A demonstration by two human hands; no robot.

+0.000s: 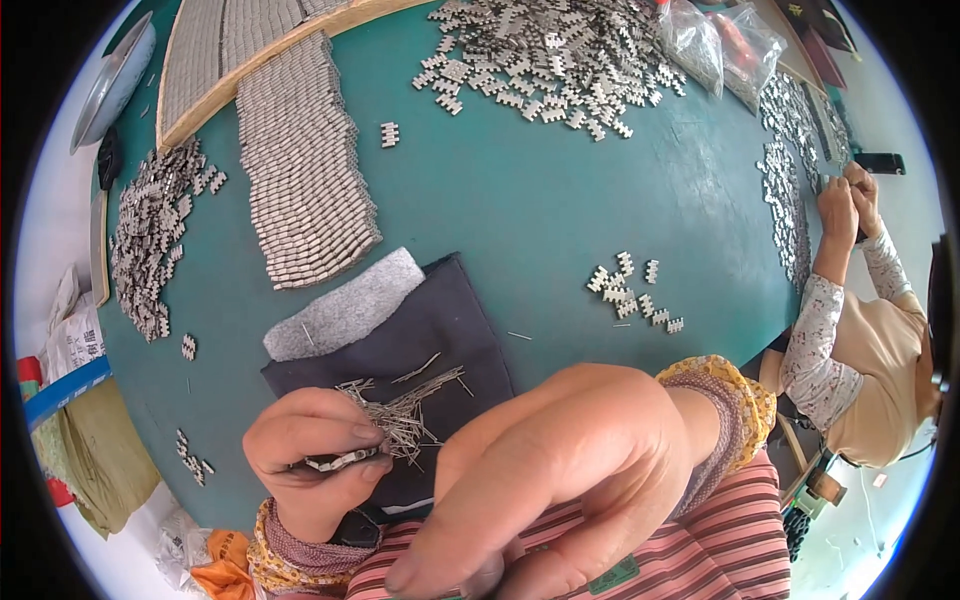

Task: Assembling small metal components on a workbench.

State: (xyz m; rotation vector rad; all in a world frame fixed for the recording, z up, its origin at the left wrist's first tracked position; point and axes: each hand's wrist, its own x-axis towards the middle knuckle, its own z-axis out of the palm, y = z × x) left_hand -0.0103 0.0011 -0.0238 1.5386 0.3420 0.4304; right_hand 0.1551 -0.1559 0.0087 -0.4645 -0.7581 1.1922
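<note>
My left hand (315, 445) is closed, thumb against fingers, on a short strip of metal links (340, 461). Just beside its fingertips lies a heap of thin metal pins (410, 415), spread over a dark cloth (465, 330). Close to the camera, my right hand (570, 470) is curled in front of my body. Its fingertips reach the lower edge of the picture, and what they hold, if anything, is hidden. A grey felt pad (350, 305) lies on the cloth's far left part, with a pin on it.
Loose metal links lie in a big pile (560, 60) at the back, a left pile (155, 230) and a small group (625, 290). A long linked metal band (305, 170) runs to a wood-edged tray (260, 65). At right, another person's hands (845, 200) work beside more links.
</note>
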